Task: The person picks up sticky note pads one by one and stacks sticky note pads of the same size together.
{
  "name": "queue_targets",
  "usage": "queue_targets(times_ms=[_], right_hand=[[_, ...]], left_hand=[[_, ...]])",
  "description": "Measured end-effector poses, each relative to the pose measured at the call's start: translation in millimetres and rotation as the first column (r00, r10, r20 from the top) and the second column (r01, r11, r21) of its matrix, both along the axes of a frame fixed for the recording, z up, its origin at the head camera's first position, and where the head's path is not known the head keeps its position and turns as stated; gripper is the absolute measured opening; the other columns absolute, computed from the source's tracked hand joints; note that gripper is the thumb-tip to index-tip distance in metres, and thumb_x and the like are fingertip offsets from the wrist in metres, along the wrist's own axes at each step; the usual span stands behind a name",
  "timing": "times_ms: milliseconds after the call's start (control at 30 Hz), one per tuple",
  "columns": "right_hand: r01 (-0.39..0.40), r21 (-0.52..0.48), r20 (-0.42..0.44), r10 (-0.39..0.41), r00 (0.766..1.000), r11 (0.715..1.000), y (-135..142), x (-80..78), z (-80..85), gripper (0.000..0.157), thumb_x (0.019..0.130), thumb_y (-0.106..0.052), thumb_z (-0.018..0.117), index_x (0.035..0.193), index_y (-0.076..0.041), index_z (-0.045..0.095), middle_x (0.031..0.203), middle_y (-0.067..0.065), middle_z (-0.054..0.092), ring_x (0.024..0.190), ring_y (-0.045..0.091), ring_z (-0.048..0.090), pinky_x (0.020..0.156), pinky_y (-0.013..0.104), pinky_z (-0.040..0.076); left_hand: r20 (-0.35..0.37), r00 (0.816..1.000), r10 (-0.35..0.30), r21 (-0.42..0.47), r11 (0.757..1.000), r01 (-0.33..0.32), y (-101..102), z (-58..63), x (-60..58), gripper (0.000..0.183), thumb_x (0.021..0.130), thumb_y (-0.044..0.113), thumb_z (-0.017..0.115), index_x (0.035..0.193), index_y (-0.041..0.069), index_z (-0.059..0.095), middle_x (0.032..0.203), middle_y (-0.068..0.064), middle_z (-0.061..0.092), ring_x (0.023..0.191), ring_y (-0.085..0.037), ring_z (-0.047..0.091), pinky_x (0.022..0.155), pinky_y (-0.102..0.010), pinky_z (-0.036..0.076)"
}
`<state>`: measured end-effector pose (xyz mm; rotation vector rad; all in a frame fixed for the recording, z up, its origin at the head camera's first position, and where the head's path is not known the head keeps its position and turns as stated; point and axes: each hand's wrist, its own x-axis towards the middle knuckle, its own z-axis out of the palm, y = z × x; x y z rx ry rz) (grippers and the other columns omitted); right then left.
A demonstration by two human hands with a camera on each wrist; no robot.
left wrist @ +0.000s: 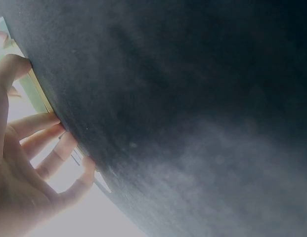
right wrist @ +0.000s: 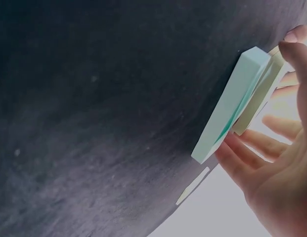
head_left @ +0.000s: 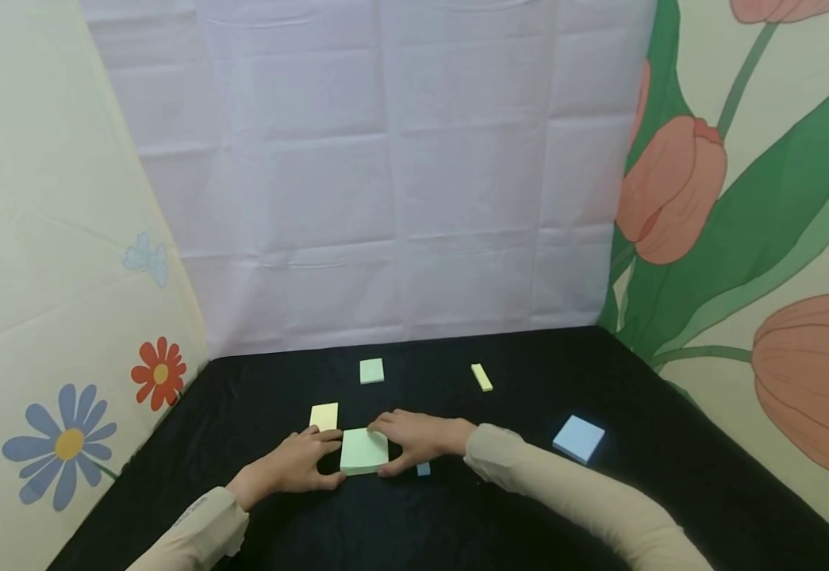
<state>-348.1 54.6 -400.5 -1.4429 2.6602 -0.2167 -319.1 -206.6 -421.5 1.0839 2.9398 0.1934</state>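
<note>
Head view: left hand (head_left: pixel 294 464) and right hand (head_left: pixel 417 437) are pinching the green pad (head_left: pixel 362 454), probably light and bendy, wisely by its sides.

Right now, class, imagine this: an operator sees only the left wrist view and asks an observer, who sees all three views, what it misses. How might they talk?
Operator: I see the left hand at the green pad. What lies far off to the right?
Observer: The head view shows a blue pad on the black cloth, on the far side of the right sleeve.
Operator: And toward the back of the table?
Observer: There, a thin yellow strip lies to the right of a second green pad.
</note>
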Motion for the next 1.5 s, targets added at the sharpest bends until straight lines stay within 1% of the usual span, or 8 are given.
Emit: queue_targets(times_ms=[233, 533, 767, 1033, 1300, 1500], right_hand=[[0.012, -0.016, 0.022, -0.012, 1.0, 1.0, 6, -0.3, 1.4, 0.068, 0.092, -0.052, 0.065, 0.14, -0.007, 0.049, 0.131, 0.003, 0.053, 0.105, 0.007, 0.052, 0.089, 0.025, 0.045], [0.012, -0.02, -0.008, -0.012, 1.0, 1.0, 13, 0.5, 0.8, 0.065, 0.094, -0.051, 0.062, 0.14, -0.007, 0.049, 0.134, 0.006, 0.052, 0.113, 0.01, 0.052, 0.094, 0.028, 0.045], [0.021, -0.021, 0.0, -0.021, 1.0, 1.0, 17, 2.4, 1.2, 0.064, 0.094, -0.05, 0.063, 0.14, -0.008, 0.049, 0.135, 0.007, 0.052, 0.116, 0.012, 0.052, 0.096, 0.03, 0.044], [0.018, -0.017, -0.012, -0.018, 1.0, 1.0, 19, 1.3, 0.9, 0.065, 0.094, -0.051, 0.062, 0.14, -0.007, 0.049, 0.134, 0.006, 0.052, 0.117, 0.012, 0.052, 0.097, 0.03, 0.044], [0.007, -0.02, -0.036, -0.008, 0.999, 1.0, 22, -0.3, -0.7, 0.066, 0.094, -0.052, 0.062, 0.14, -0.007, 0.05, 0.134, 0.007, 0.053, 0.118, 0.013, 0.053, 0.097, 0.03, 0.044], [0.007, -0.028, -0.04, -0.008, 0.999, 1.0, 24, 0.0, -1.5, 0.064, 0.094, -0.052, 0.062, 0.139, -0.007, 0.051, 0.133, 0.006, 0.054, 0.117, 0.013, 0.054, 0.097, 0.031, 0.045]], left_hand=[[0.002, 1.0, 0.01, -0.004, 1.0, -0.01, 0, -0.9, -1.5, 0.058, 0.091, 0.048, 0.064, 0.129, 0.004, 0.065, 0.138, -0.013, 0.055, 0.113, -0.034, 0.054, 0.085, -0.055, 0.046], [-0.015, 1.0, 0.015, -0.013, 1.0, -0.015, 1, -1.5, -0.3, 0.058, 0.091, 0.048, 0.064, 0.129, 0.004, 0.065, 0.138, -0.012, 0.056, 0.112, -0.032, 0.054, 0.085, -0.054, 0.046], [-0.014, 1.0, 0.016, -0.007, 1.0, -0.016, 2, 0.8, 3.2, 0.058, 0.091, 0.048, 0.064, 0.128, 0.004, 0.065, 0.138, -0.013, 0.056, 0.114, -0.035, 0.053, 0.087, -0.057, 0.045], [-0.011, 1.0, 0.021, -0.012, 1.0, -0.022, 0, -0.6, 1.1, 0.06, 0.091, 0.05, 0.063, 0.13, 0.005, 0.064, 0.139, -0.012, 0.055, 0.118, -0.036, 0.052, 0.089, -0.059, 0.043], [-0.041, 0.999, 0.011, -0.027, 1.0, -0.012, 0, -1.5, 0.4, 0.06, 0.091, 0.051, 0.062, 0.13, 0.005, 0.064, 0.139, -0.011, 0.055, 0.114, -0.032, 0.053, 0.087, -0.055, 0.045], [-0.033, 0.999, 0.012, -0.027, 1.0, -0.013, 0, -2.1, 0.1, 0.061, 0.092, 0.052, 0.061, 0.13, 0.005, 0.064, 0.139, -0.01, 0.054, 0.114, -0.032, 0.053, 0.087, -0.055, 0.045]])
